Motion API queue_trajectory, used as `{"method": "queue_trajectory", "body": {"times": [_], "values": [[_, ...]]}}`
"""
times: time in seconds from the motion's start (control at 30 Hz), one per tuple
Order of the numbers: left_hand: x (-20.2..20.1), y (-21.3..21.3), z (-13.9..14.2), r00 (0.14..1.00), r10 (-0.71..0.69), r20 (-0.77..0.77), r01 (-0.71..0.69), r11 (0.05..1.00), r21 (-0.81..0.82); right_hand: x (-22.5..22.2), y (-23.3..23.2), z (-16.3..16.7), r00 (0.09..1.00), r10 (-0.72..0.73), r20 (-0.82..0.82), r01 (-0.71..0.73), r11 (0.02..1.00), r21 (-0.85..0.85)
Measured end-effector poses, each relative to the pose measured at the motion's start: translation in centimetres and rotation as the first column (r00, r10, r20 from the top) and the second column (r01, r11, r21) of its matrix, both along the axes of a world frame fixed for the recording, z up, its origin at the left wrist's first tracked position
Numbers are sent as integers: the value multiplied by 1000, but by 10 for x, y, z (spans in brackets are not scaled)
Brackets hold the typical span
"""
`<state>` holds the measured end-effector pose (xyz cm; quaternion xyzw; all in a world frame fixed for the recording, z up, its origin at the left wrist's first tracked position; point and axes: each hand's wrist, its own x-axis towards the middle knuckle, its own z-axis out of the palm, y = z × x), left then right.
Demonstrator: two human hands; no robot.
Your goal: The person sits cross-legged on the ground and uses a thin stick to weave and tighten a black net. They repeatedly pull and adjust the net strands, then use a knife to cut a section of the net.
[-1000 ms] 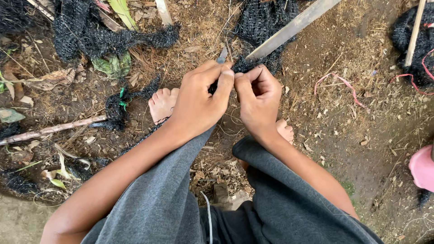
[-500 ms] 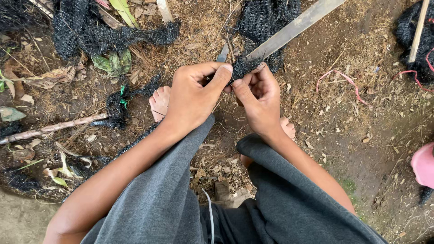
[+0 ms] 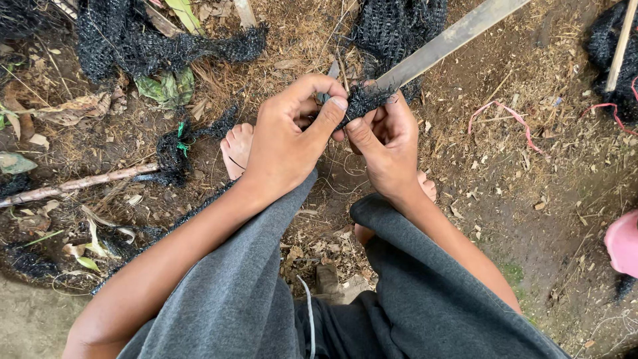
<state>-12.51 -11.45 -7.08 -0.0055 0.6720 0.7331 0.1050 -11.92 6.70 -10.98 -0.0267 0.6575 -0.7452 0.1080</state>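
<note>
A: Right, entries from the left. Item one: thin pale stick (image 3: 80,185), lying flat on the dirt, its right end touching a small wad of black mesh (image 3: 174,154) with a green tie. Above it, a larger heap of black netting (image 3: 143,41) over dry leaves.

B: And the hands?

A: Item two: left hand (image 3: 287,143), curled narrow, thumb tip pressed against the frayed end of a black net strip (image 3: 362,101). Item three: right hand (image 3: 387,143), fingers folded, pinching the same strip from below. The two hands touch at the thumbs. The strip sits between them, just above the bare toes of the left foot (image 3: 238,146).

B: What does it run to?

A: Item four: flat wooden slat (image 3: 452,40), slanting up to the right. The net end lies against the slat's lower tip; whether it is tied on or only held there cannot be told, as the fingers cover the join. More netting (image 3: 392,26) bunches behind it.

B: Progress?

A: By my reading, mid-way: the strip is gripped and gathered at the slat, but no finished knot or wrap shows. Loose mesh at left appears untouched.

B: Far right?

A: Item five: pink cord (image 3: 508,123) on the soil; a pink rounded object (image 3: 625,242) at the edge, kind unclear.
</note>
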Motion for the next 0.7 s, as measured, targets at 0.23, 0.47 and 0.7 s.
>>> {"method": "queue_trajectory", "body": {"times": [0.23, 0.47, 0.7], "values": [[4, -6, -5, 996, -32, -85, 31, 999, -16, 1, 0, 0, 1000, -10, -25, 10, 1000, -14], [6, -9, -8, 971, -90, -221, 79, 995, -56, 1, 2, 2, 997, -29, -68, 33, 998, 59], [3, -4, -15, 977, -45, -207, 54, 998, 34, -1, 5, 6, 1000, -15, 12, 16, 996, -86]]}}
